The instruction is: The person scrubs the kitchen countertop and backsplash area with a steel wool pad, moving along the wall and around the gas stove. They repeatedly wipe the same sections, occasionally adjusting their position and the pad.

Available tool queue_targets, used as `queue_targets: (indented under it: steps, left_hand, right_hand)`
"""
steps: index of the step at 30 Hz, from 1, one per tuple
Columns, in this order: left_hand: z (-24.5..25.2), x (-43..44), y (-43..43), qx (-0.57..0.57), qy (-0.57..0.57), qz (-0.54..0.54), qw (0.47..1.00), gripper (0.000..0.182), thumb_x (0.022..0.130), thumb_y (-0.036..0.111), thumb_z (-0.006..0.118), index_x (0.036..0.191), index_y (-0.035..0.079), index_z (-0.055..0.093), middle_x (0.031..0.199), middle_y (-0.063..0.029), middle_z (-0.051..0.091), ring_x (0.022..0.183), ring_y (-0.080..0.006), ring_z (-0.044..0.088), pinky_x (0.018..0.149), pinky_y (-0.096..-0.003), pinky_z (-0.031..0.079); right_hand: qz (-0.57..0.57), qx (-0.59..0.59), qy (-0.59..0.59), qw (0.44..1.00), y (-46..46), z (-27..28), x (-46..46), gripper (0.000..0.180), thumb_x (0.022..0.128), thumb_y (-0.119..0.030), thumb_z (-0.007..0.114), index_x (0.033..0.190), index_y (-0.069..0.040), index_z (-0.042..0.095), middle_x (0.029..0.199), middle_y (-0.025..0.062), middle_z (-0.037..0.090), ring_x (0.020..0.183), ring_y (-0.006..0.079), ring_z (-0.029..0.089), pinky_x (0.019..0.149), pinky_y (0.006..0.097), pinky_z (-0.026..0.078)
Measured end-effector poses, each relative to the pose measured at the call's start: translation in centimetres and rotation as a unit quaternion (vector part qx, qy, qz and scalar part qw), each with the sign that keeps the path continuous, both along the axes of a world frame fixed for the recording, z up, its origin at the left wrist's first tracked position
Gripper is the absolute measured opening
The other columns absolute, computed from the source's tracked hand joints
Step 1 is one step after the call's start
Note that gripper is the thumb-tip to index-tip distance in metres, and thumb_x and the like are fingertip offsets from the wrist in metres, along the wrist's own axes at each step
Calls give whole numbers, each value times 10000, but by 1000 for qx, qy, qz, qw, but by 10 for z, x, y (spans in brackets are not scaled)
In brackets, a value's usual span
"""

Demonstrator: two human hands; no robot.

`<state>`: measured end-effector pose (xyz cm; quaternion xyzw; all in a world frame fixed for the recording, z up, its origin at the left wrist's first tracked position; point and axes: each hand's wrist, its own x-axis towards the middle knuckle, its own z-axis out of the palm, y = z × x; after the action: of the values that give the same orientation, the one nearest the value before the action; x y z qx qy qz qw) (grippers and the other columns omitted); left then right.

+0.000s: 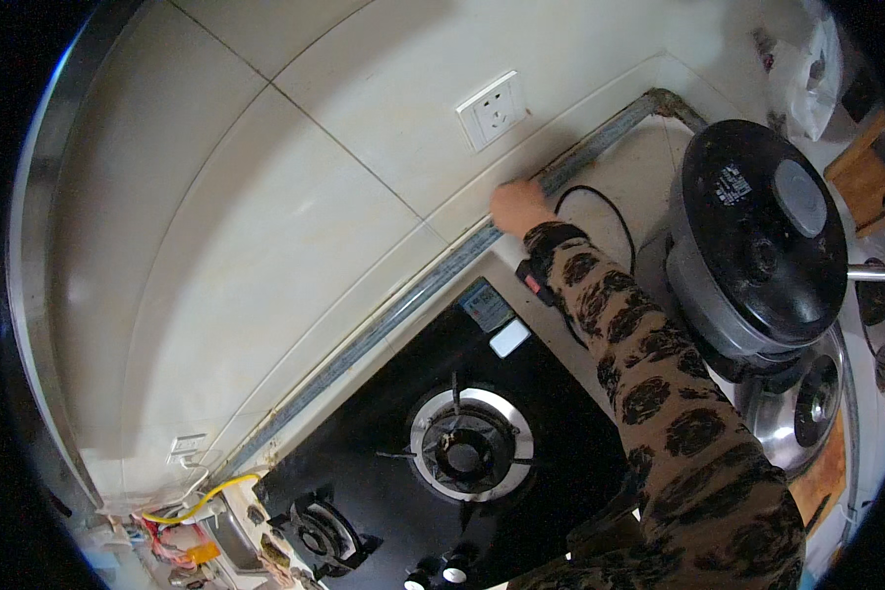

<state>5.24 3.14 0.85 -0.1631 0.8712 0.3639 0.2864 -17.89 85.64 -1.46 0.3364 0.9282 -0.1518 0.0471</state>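
My right hand (520, 209) reaches to the foot of the tiled wall. Its fingers curl down onto the blue-grey strip (413, 291) that runs along the joint of wall and counter. The fingertips are hidden, so whether it holds something cannot be told. Right beside the wrist a black cord (619, 214) loops over the counter. A black connector with a red part (535, 282) lies partly under the patterned sleeve. Below the forearm spreads a black glass gas hob (369, 435) with a large burner (463, 451). My left hand is out of view.
A wall socket (491, 110) sits above the hand. To the right stand a lidded black electric cooker (759, 243), a steel lid (789, 413) and a wooden board (826, 472). A small burner (321, 537), a yellow hose (206, 505) and a sink (234, 542) are at lower left.
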Motion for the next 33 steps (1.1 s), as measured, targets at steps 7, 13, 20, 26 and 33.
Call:
queue_targets:
  steps: [7, 13, 20, 26, 33]
  left_hand:
    - [-23, 8, -41, 272, -130, 296, 906, 281, 846, 221, 549, 1038, 18, 516, 736, -117, 582, 586, -224, 502, 513, -351, 437]
    - [-16, 15, -24, 262, -54, 251, 930, 228, 859, 111, 539, 1040, -22, 498, 807, -56, 545, 629, -138, 474, 494, -259, 424]
    - [-3, 10, -3, -108, 53, -102, 988, 274, 802, 150, 592, 1037, 22, 534, 662, -45, 562, 548, -143, 441, 488, -303, 423]
    - [3, 10, 8, 79, -2, 73, 994, 267, 823, 215, 555, 1013, 29, 538, 727, -106, 591, 570, -219, 522, 489, -340, 442]
    - [18, 1, 43, 218, -86, 412, 880, 241, 946, 176, 357, 1023, 47, 546, 778, -39, 558, 558, -158, 466, 472, -246, 402]
  right_hand:
    - [117, -42, -30, 992, -13, -11, -24, 243, 770, -155, 510, 902, -25, 667, 961, 212, 614, 882, 333, 593, 752, 480, 444]
    - [250, -171, -113, 946, -48, -7, -60, 309, 782, -204, 489, 921, 35, 628, 976, 229, 601, 878, 367, 579, 764, 482, 442]
    - [183, -199, -185, 945, -4, 35, -29, 469, 836, -373, 431, 1023, 28, 586, 1086, 217, 567, 950, 349, 554, 802, 468, 421]
    - [207, -167, -147, 953, -50, 36, -40, 395, 868, -260, 391, 1088, 17, 566, 1176, 215, 521, 1022, 365, 531, 864, 487, 421]
    - [189, 3, -157, 969, 11, 23, -9, 266, 767, -116, 480, 959, -9, 629, 1020, 197, 593, 896, 336, 582, 728, 469, 463]
